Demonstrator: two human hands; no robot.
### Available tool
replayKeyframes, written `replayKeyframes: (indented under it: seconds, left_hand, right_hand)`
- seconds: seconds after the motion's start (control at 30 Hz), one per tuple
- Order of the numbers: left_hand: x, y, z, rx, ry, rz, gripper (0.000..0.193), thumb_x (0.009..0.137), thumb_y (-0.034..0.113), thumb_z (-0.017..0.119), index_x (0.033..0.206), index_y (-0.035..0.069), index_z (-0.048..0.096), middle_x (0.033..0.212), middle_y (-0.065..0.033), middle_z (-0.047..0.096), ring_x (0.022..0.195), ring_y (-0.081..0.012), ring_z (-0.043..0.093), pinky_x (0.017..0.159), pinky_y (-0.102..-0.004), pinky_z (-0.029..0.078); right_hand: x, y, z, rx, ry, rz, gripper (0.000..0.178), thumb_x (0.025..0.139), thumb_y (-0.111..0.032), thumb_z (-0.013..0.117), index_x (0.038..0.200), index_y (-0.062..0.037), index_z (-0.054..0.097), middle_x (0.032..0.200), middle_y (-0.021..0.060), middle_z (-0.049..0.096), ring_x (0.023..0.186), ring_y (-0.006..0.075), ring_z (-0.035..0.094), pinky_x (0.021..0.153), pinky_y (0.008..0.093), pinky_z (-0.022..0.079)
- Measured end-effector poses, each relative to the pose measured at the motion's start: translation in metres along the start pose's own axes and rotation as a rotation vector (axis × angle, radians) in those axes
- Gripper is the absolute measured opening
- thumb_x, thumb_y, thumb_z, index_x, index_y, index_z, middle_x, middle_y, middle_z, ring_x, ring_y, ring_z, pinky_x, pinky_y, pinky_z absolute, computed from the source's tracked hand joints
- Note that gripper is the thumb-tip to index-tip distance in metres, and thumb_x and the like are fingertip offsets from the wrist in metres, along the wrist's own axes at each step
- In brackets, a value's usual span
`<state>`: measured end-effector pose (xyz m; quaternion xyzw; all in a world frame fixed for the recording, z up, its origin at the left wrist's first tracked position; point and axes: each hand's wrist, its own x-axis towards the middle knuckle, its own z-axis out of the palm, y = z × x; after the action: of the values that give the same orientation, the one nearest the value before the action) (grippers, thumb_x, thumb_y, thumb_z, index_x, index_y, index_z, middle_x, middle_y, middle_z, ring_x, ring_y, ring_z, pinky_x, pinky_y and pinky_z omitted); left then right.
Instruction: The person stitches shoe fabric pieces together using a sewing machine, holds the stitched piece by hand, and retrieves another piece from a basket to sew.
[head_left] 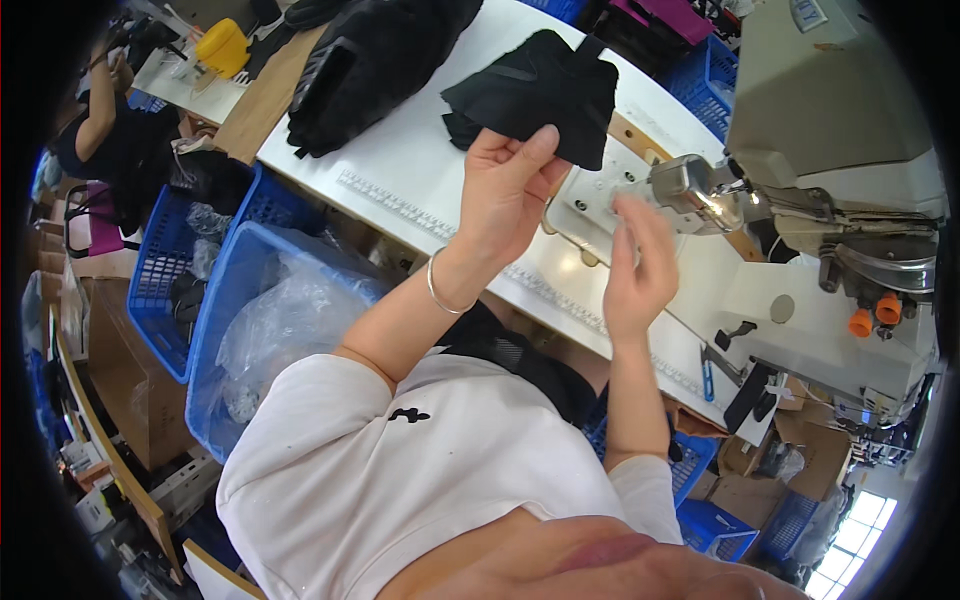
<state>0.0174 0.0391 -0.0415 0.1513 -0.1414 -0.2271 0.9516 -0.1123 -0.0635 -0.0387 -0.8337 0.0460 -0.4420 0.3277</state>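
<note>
What I'd worry about first is the black cloth piece (pixel 535 95) slipping or folding over. The left hand (pixel 508 190) grips it only along its near edge, thumb on top and fingers tucked beneath, so the far part has no other hand on it. If that pinch eases, the layers (I make out a second edge peeping out at the left) could slide out of line.

The right hand (pixel 645 265) brings another risk: its fingers are just beside the shiny metal machine head (pixel 695 190), and a hasty sweep could knock them against it. I can't see a needle from here.

That right hand is blurred, half open, its thumb apart from the fingers; it seems to have hold of nothing, though I can't tell whether a fingertip touches anything. The left is closed firmly enough to keep the cloth up.

As for the cloth, it spreads out beyond the left thumb, mostly to the far side, with a narrow strap at its far right. It is apart from the right hand, farther off and to the left of it, raised over the white table (pixel 400 162). A larger black heap (pixel 385 65) lies to its left.
</note>
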Motion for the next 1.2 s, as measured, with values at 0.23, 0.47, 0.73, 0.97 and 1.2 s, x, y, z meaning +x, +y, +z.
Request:
replayKeyframes:
  seconds: [0.23, 0.47, 0.73, 0.97, 1.2]
  left_hand:
    - [-0.026, 0.009, -0.013, 0.029, -0.014, -0.031, 0.023, 0.100, -0.001, 0.060, 0.121, 0.003, 0.066, 0.120, -0.0100, 0.071, 0.109, -0.0197, 0.069, 0.100, -0.0378, 0.056]
    - [-0.034, 0.023, -0.015, 0.055, -0.064, -0.139, 0.026, 0.104, 0.015, 0.058, 0.126, 0.002, 0.064, 0.125, -0.0097, 0.069, 0.116, -0.0199, 0.066, 0.106, -0.0392, 0.051]
    - [-0.052, 0.019, -0.001, -0.018, 0.013, -0.184, 0.023, 0.103, 0.014, 0.061, 0.120, 0.001, 0.067, 0.121, -0.0105, 0.071, 0.111, -0.0193, 0.068, 0.104, -0.0361, 0.053]
    - [-0.079, 0.001, 0.016, -0.054, -0.016, -0.315, 0.020, 0.103, 0.015, 0.061, 0.113, 0.000, 0.070, 0.114, -0.0103, 0.073, 0.107, -0.0190, 0.069, 0.100, -0.0347, 0.055]
    - [-0.097, 0.028, -0.024, 0.943, -0.218, -0.308, 0.019, 0.100, 0.016, 0.065, 0.102, -0.002, 0.072, 0.105, -0.0119, 0.074, 0.089, -0.0164, 0.068, 0.081, -0.0268, 0.054]
  right_hand:
    - [0.100, -0.027, 0.031, 0.267, -0.107, 0.249, 0.030, 0.098, -0.024, 0.067, 0.114, 0.0010, 0.074, 0.095, 0.0049, 0.074, 0.085, 0.0099, 0.065, 0.078, 0.0242, 0.050]
    - [0.099, -0.023, 0.033, 0.471, -0.271, 0.312, 0.027, 0.097, -0.025, 0.070, 0.097, 0.0017, 0.075, 0.080, -0.0007, 0.069, 0.077, 0.0053, 0.059, 0.072, 0.0217, 0.047]
    - [-0.022, -0.006, 0.002, 0.497, -0.002, 0.449, 0.029, 0.104, -0.025, 0.059, 0.099, 0.0010, 0.070, 0.087, 0.0044, 0.068, 0.082, 0.0116, 0.062, 0.078, 0.0260, 0.049]
    - [-0.051, -0.035, 0.026, 1.560, 0.186, 0.974, 0.043, 0.104, -0.040, 0.058, 0.130, -0.0062, 0.060, 0.119, 0.0062, 0.068, 0.114, 0.0210, 0.061, 0.107, 0.0383, 0.042]
    - [-0.076, -0.013, 0.002, 1.719, 0.259, 0.743, 0.036, 0.107, -0.030, 0.054, 0.135, -0.0077, 0.058, 0.131, 0.0052, 0.067, 0.124, 0.0199, 0.059, 0.115, 0.0394, 0.038]
